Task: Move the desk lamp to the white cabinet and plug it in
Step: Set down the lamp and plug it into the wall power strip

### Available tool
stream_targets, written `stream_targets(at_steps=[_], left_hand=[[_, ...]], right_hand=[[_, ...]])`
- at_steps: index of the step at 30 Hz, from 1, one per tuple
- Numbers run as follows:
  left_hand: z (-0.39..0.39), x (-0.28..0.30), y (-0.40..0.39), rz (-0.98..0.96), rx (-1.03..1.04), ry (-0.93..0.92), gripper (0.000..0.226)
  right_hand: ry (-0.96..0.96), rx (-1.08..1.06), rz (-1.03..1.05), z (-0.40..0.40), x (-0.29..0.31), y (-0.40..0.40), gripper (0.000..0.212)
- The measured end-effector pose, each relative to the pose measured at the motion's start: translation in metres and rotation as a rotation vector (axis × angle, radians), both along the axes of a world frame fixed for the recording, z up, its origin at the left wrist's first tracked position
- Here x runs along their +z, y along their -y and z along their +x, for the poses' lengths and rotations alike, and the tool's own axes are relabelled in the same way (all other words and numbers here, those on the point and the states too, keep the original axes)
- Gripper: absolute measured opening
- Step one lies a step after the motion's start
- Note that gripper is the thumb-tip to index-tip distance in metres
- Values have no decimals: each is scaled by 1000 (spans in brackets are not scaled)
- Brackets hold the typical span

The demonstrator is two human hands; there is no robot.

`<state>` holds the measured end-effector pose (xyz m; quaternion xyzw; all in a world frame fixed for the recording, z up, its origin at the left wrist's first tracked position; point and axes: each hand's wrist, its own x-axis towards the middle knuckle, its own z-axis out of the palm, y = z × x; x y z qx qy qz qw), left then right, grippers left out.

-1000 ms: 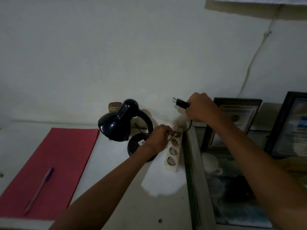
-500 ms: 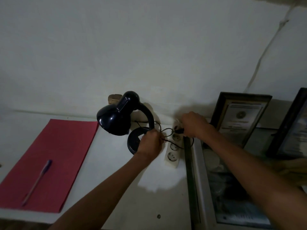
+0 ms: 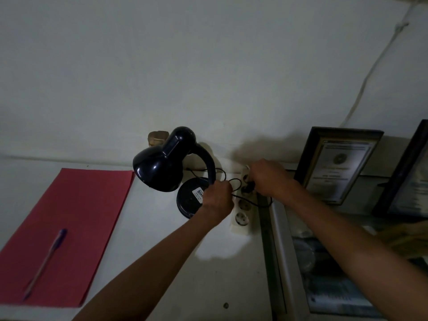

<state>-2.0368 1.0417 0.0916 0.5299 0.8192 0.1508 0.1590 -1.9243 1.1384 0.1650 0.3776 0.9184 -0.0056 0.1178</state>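
Observation:
The black desk lamp [image 3: 166,163] stands on the white cabinet top [image 3: 143,232], its round base against a white power strip [image 3: 242,216] at the cabinet's right edge. My right hand [image 3: 269,179] holds the black plug [image 3: 249,188] down at the second socket from the far end of the strip. My left hand [image 3: 217,200] rests on the strip's left side, beside the base, pinching the looped black cord [image 3: 234,183]. Two nearer sockets are free.
A red folder [image 3: 69,228] with a purple pen [image 3: 46,262] lies at the left. Framed certificates [image 3: 338,167] lean on the wall above a glass-fronted unit [image 3: 328,269] at the right. A white cable [image 3: 370,72] runs up the wall.
My right hand came down from in front of the wall, bringing the plug onto the power strip. My left hand shifted a little, now gathering the cord loops.

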Motion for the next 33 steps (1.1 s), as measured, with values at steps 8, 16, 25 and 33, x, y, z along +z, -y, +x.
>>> stream_targets(at_steps=[8,16,25,33], left_hand=[[-2,3,-7,-51,20,293,28],[1,-11,-1,57,90,309,20],[5,-5,-9,1,55,-34,21],[7,-27,18,102,-110,-141,25]], right_hand=[[-16,10,22,-1,-8,-4,28],[27,-11,-34,2,-15,-7,10],[-4,53,-68,2,-15,-9,13],[-40,82,-22,5,-18,-7,24]])
